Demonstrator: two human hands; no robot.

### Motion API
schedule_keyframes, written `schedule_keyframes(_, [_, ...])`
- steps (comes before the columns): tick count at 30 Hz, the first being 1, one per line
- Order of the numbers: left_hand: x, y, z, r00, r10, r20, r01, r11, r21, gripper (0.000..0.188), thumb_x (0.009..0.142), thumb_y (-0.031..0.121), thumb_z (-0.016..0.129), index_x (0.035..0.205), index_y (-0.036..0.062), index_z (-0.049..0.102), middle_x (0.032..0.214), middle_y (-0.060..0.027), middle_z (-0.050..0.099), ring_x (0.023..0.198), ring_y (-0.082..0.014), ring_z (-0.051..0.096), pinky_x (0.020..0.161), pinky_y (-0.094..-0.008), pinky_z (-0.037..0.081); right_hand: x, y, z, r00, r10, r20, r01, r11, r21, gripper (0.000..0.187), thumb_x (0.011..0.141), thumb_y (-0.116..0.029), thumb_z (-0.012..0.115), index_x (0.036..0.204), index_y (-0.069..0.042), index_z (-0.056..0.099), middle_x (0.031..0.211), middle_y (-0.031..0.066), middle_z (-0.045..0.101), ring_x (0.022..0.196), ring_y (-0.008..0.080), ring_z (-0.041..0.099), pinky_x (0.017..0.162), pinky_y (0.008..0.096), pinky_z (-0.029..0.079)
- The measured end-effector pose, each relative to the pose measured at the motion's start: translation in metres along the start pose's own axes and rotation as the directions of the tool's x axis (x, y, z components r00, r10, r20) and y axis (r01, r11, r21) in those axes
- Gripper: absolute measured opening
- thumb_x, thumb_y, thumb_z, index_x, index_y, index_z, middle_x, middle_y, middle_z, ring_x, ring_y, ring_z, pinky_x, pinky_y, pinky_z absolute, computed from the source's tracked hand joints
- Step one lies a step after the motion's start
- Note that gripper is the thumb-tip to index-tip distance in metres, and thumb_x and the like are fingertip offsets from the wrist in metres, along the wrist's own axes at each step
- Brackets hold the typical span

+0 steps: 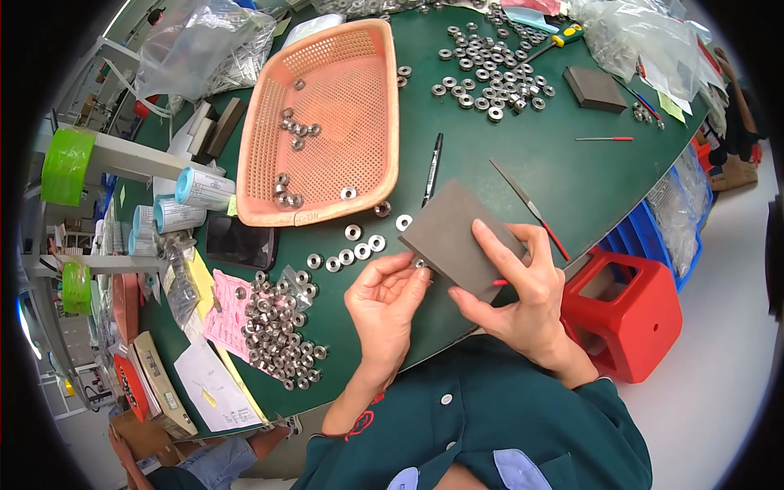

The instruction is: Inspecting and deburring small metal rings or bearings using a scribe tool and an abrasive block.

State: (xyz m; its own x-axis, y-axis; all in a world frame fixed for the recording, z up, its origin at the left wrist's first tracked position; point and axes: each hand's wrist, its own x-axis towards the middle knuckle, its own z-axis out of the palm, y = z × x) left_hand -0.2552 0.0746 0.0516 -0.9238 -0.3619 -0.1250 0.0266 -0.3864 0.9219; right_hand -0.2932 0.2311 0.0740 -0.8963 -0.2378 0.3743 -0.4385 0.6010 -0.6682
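My right hand (527,298) grips a flat grey-brown block (457,233), which looks like a sanding sponge, with the fingers on its face and the thumb along its near edge. A bit of red shows beside that hand; what it belongs to is hidden. Between thumb and fingertips, my left hand (388,302) pinches a small metal ring (420,263) against the block's left corner. Loose metal rings (362,251) lie on the green table just beyond my left hand. A larger heap of metal rings (282,327) rests to its left, partly on pink paper (224,314).
An orange plastic basket (389,106) holds several rings. Beyond the block lie a black pen (433,170) and a red-handled file (531,208). Farther off are more rings (490,77), a screwdriver (569,34) and another block (594,88). A red stool (645,318) stands at right.
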Motion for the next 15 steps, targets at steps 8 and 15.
schedule_keyframes(8, [-0.007, -0.003, 0.009, 1.000, 0.011, 0.021, -0.013, 0.997, 0.070, 0.022, 0.076, -0.010, 0.061, 0.097, -0.0076, 0.057, 0.087, -0.0096, 0.062, 0.078, -0.0110, 0.061, 0.072, -0.0204, 0.050, -0.008, 0.002, -0.019, 1.000, 0.009, 0.017, -0.008, 0.998, -0.063, 0.065, 0.053, -0.025, 0.079, 0.114, -0.013, 0.059, 0.099, 0.0142, 0.050, 0.063, 0.0205, 0.059, 0.048, 0.0280, 0.049])
schedule_keyframes(15, [-0.013, -0.009, 0.016, 1.000, 0.023, 0.004, -0.023, 0.996, 0.082, 0.021, 0.074, -0.013, 0.062, 0.095, -0.0085, 0.058, 0.093, -0.0099, 0.058, 0.079, -0.0125, 0.061, 0.073, -0.0214, 0.051, -0.017, 0.013, -0.018, 0.998, -0.025, -0.055, 0.023, 0.999, -0.044, 0.065, 0.054, -0.025, 0.079, 0.114, -0.013, 0.059, 0.098, 0.0144, 0.050, 0.062, 0.0210, 0.059, 0.049, 0.0300, 0.049])
